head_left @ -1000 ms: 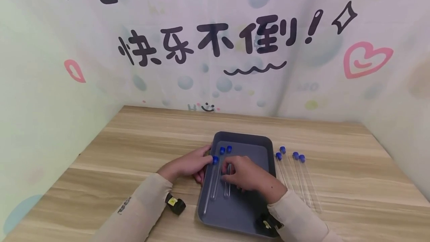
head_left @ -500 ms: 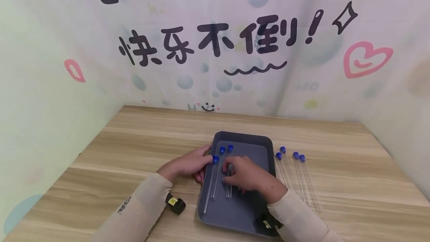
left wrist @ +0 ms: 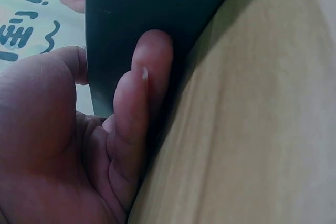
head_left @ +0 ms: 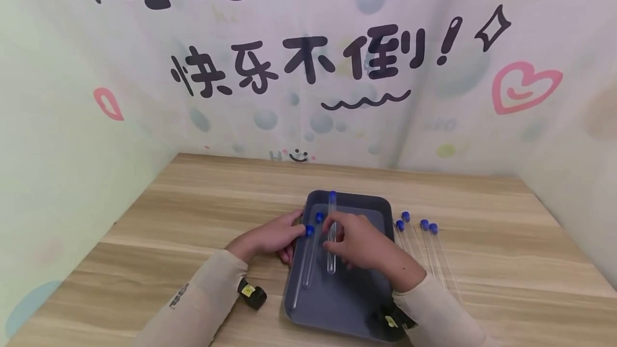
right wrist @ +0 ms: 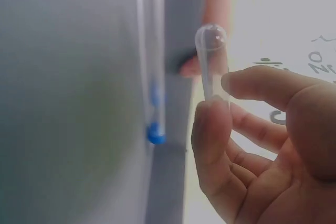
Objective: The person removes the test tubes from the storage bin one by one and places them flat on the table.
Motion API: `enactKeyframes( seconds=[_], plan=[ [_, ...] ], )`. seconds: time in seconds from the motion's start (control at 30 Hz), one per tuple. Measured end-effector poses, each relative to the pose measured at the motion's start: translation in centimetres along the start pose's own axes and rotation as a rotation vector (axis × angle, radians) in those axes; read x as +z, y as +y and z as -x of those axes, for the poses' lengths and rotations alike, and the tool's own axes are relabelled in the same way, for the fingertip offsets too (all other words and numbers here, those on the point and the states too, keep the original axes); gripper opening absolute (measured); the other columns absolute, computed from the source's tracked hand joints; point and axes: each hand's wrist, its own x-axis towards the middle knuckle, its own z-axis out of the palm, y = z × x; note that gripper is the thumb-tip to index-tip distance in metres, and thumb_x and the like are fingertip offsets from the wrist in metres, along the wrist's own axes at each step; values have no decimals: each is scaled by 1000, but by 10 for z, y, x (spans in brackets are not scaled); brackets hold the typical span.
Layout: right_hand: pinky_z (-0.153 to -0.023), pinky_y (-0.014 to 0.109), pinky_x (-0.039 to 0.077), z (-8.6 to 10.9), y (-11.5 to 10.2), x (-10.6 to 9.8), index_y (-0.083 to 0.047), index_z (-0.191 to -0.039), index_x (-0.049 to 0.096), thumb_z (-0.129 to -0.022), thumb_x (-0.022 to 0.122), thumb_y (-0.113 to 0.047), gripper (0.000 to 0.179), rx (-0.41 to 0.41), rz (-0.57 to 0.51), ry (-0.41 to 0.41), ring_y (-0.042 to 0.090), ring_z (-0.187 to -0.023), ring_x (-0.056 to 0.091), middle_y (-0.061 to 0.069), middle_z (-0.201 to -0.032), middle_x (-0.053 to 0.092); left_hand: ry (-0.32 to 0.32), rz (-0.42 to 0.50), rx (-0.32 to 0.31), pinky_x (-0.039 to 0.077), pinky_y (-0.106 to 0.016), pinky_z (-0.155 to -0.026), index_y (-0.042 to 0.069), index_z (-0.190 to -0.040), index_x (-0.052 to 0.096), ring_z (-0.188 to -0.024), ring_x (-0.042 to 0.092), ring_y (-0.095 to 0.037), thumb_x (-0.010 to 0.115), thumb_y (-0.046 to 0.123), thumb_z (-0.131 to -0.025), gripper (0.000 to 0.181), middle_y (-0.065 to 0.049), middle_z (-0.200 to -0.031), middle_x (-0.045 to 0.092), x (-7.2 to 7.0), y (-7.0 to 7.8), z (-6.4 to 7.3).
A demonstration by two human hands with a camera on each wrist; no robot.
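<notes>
My right hand (head_left: 359, 242) pinches a clear test tube (head_left: 331, 264) with a blue cap between thumb and fingers, above the dark grey tray (head_left: 337, 312). The tube's cap end points to the tray's far edge. In the right wrist view its rounded bottom (right wrist: 212, 40) sticks up past the fingertips. Two more blue-capped test tubes (right wrist: 155, 132) lie side by side along the tray's left wall. My left hand (head_left: 270, 237) grips the tray's left side, its thumb at the rim. The left wrist view shows fingers (left wrist: 152, 61) against the tray's outer wall.
Several blue-capped test tubes (head_left: 424, 224) lie on the wooden table (head_left: 193, 202) just right of the tray. A printed cloth (head_left: 299, 122) hangs behind the table's far edge. Black straps with yellow labels (head_left: 253, 292) are at the wrists.
My right hand has lifted the third test tube from beside the other two and moved it slightly up and away, toward the tray's far edge. The left hand stays put.
</notes>
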Motion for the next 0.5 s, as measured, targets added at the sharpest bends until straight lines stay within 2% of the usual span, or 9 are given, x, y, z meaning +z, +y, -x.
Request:
enactKeyframes(
  seconds=[0.23,0.5],
  plan=[
    [-45,30,52,14,-6,-17,-16,-106,59,-87,68,-15,21,0,-14,67,16,-44,58,3,-69,58,6,-3,12,51,-29,-42,22,-152,20,-44,59,-18,41,26,-96,60,-10,-59,60,2,1,1],
    [-48,31,51,31,0,-33,-17,-109,58,-87,67,-17,24,44,3,122,16,-47,57,2,-74,58,3,-6,15,51,-29,-43,21,-153,17,-43,59,-18,42,26,-95,64,-10,-57,60,4,0,2]
  ],
)
